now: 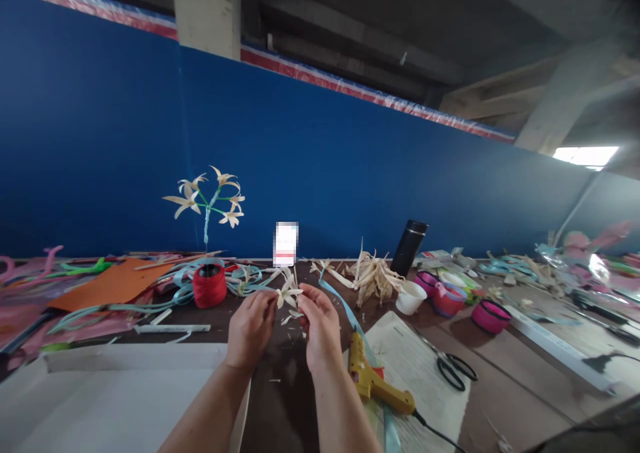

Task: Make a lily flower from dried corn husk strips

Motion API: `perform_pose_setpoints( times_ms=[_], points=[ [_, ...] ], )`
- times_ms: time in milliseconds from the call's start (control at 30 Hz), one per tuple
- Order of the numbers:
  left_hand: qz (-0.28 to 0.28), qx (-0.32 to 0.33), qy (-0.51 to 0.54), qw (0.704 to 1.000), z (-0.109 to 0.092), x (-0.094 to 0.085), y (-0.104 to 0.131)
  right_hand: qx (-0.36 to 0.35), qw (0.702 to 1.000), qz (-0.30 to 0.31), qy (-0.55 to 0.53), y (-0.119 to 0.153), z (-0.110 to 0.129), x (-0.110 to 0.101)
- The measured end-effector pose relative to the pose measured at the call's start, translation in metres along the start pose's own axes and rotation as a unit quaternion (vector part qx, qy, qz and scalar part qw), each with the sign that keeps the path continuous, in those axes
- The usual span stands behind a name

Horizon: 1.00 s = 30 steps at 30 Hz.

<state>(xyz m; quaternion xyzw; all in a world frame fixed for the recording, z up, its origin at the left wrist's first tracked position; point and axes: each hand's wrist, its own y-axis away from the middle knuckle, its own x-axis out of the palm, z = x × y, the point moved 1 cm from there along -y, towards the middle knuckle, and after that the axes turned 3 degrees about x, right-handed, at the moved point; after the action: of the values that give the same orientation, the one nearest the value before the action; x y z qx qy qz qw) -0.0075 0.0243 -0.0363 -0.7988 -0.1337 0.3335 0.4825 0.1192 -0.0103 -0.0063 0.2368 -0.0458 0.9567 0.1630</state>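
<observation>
Between my two hands, over the dark tabletop, is a small cream flower with pointed petals. My left hand is closed, its fingertips pinching the flower's left side. On the other side, my right hand pinches a petal between thumb and fingers. Pale scraps lie on the table just beneath. To the right of my right hand a yellow hot glue gun rests on a printed sheet, with black-handled scissors beside it. At the back left stands a stem of similar cream flowers.
A white box lid fills the front left. Behind it are a red spool, orange paper and blue ribbons. Dried husks, a black bottle, a white cup and a pink container stand right. A blue wall rises behind.
</observation>
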Motion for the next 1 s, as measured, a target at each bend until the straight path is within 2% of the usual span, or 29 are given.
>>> perform_pose_setpoints(
  times_ms=[300,533,667,800,1000],
  points=[
    [0.009,0.051,-0.033,0.998,-0.005,-0.004,0.0,-0.025,0.999,-0.013,-0.014,-0.003,-0.001,0.002],
    [0.051,0.056,-0.025,0.997,-0.008,-0.004,-0.001,-0.029,0.999,-0.015,-0.032,-0.005,-0.003,0.0],
    [0.052,0.029,0.022,0.998,-0.009,-0.004,-0.002,-0.027,0.999,-0.011,-0.043,-0.008,-0.007,-0.003],
    [0.085,-0.01,0.063,0.994,-0.009,-0.002,-0.001,0.01,0.999,-0.015,-0.051,-0.011,-0.01,-0.007],
    [0.124,-0.037,0.084,0.988,-0.009,-0.001,-0.001,0.051,0.998,-0.03,-0.035,-0.011,-0.01,-0.011]
  ],
)
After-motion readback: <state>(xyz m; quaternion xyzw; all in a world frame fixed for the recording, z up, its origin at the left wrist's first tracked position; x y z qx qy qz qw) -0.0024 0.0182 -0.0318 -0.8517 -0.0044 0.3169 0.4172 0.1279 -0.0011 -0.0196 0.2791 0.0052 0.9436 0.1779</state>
